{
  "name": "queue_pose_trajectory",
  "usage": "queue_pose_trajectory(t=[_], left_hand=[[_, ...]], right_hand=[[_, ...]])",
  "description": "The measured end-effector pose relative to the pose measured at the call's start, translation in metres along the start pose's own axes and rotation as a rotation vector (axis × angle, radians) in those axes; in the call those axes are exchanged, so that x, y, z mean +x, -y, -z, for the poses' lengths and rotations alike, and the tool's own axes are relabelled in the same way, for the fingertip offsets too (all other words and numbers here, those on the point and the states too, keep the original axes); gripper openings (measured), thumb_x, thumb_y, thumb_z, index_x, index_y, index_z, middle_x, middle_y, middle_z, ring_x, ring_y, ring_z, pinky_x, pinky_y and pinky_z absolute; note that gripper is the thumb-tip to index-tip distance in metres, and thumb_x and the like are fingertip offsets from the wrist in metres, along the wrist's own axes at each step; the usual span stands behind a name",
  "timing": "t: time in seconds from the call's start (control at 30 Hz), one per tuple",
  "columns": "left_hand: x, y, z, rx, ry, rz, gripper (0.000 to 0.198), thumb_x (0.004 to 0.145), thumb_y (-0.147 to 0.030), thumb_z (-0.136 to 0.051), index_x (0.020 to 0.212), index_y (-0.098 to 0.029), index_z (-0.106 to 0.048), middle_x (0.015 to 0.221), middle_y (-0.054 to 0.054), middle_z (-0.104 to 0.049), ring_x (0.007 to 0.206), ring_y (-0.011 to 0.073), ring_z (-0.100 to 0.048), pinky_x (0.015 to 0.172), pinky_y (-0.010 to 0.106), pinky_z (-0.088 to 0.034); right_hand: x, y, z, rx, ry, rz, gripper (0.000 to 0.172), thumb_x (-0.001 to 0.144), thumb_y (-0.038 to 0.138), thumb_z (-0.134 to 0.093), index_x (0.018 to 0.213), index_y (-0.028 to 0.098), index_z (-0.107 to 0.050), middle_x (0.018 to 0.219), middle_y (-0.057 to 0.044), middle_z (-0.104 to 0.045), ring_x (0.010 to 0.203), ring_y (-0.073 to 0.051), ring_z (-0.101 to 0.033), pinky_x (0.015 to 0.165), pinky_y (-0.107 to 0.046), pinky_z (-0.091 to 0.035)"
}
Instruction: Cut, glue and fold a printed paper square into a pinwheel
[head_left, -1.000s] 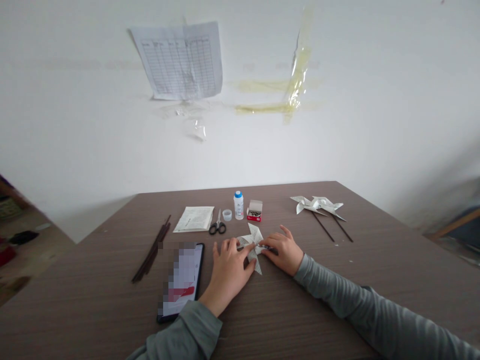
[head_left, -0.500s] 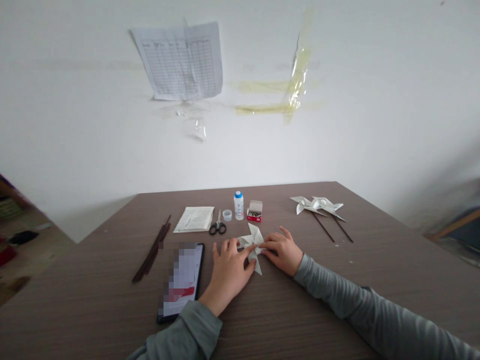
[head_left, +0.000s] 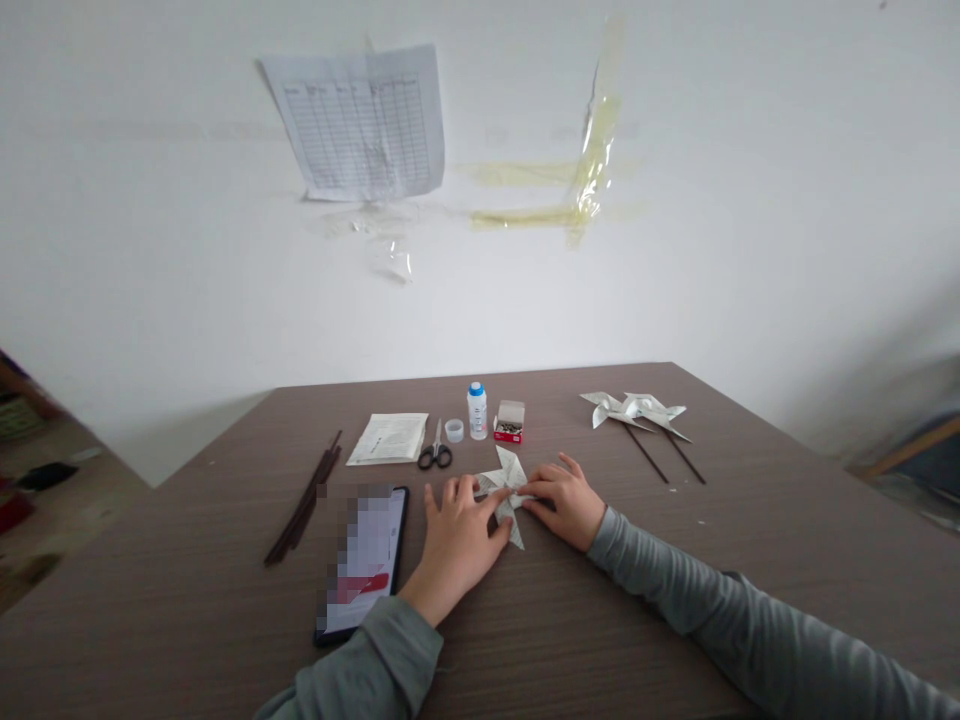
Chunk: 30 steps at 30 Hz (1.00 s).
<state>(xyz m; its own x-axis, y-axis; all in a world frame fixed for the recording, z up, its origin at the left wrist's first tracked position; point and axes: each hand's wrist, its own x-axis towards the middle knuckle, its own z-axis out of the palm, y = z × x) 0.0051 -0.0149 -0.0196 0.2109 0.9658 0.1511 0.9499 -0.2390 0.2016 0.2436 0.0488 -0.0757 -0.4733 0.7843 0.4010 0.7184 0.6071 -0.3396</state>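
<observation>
A paper pinwheel (head_left: 510, 468) made of printed sheet lies on the table between my hands, its pointed blades spread out. My left hand (head_left: 459, 530) presses it from the left, the index fingertip on its centre and the thumb by the lower blade. From the right, the thumb and fingers of my right hand (head_left: 566, 503) pinch the right blade near the middle. Part of the pinwheel is covered by my fingers. Just beyond it stand a small red box of metal pins (head_left: 509, 432) and a white bottle with a blue cap (head_left: 477, 412).
Black-handled scissors (head_left: 435, 456), a clear round cap (head_left: 454, 431) and a stack of paper (head_left: 388, 439) lie further left. A phone (head_left: 365, 560) sits beside my left forearm, with dark sticks (head_left: 306, 500) past it. Two pinwheels on sticks (head_left: 645, 412) lie back right.
</observation>
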Motion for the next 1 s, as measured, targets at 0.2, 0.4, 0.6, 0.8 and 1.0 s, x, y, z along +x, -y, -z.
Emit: queue_pose_trajectory(t=[0.2,0.4,0.6,0.8,1.0], left_hand=[[0.0011,-0.0009,-0.0017,0.003,-0.012,0.027,0.054,0.112,-0.030,-0.091,0.164,-0.045,-0.094,0.150,0.015,-0.083,0.151,0.0474,-0.075,0.147,0.093,-0.048],[0.0009,-0.0004,0.0009,-0.003,0.027,0.013,0.049,0.116,-0.031,-0.086,0.161,-0.049,-0.095,0.153,0.014,-0.082,0.156,0.0474,-0.071,0.148,0.094,-0.044],[0.0016,-0.0030,0.0056,0.007,0.019,0.013,0.050,0.115,-0.028,-0.087,0.160,-0.047,-0.096,0.154,0.015,-0.083,0.156,0.0490,-0.073,0.148,0.095,-0.044],[0.0009,-0.0036,0.0050,0.017,0.055,0.024,0.052,0.117,-0.029,-0.083,0.165,-0.045,-0.094,0.160,0.016,-0.082,0.160,0.0495,-0.071,0.149,0.096,-0.042],[0.0022,0.0006,-0.0017,0.016,0.006,0.036,0.056,0.112,-0.036,-0.090,0.167,-0.044,-0.091,0.153,0.014,-0.084,0.156,0.0480,-0.072,0.148,0.092,-0.047]], right_hand=[[-0.0005,0.0032,0.0026,0.000,0.016,-0.018,0.030,0.112,0.017,-0.087,0.126,0.037,-0.104,0.122,-0.009,-0.099,0.119,-0.037,-0.096,0.144,-0.079,-0.058],[-0.0002,0.0010,0.0002,0.005,-0.019,0.000,0.028,0.109,0.018,-0.089,0.120,0.039,-0.103,0.117,-0.007,-0.098,0.115,-0.035,-0.095,0.140,-0.072,-0.062],[-0.0003,0.0018,0.0004,-0.006,-0.006,-0.012,0.030,0.110,0.018,-0.087,0.121,0.039,-0.104,0.119,-0.007,-0.099,0.115,-0.035,-0.094,0.142,-0.072,-0.061],[-0.0008,-0.0001,0.0001,-0.036,-0.003,0.021,0.029,0.114,0.021,-0.084,0.126,0.038,-0.103,0.120,-0.006,-0.099,0.115,-0.031,-0.093,0.141,-0.069,-0.062],[-0.0004,0.0019,0.0014,-0.030,0.050,-0.019,0.027,0.117,0.021,-0.084,0.131,0.036,-0.102,0.125,-0.009,-0.098,0.123,-0.033,-0.093,0.147,-0.077,-0.055]])
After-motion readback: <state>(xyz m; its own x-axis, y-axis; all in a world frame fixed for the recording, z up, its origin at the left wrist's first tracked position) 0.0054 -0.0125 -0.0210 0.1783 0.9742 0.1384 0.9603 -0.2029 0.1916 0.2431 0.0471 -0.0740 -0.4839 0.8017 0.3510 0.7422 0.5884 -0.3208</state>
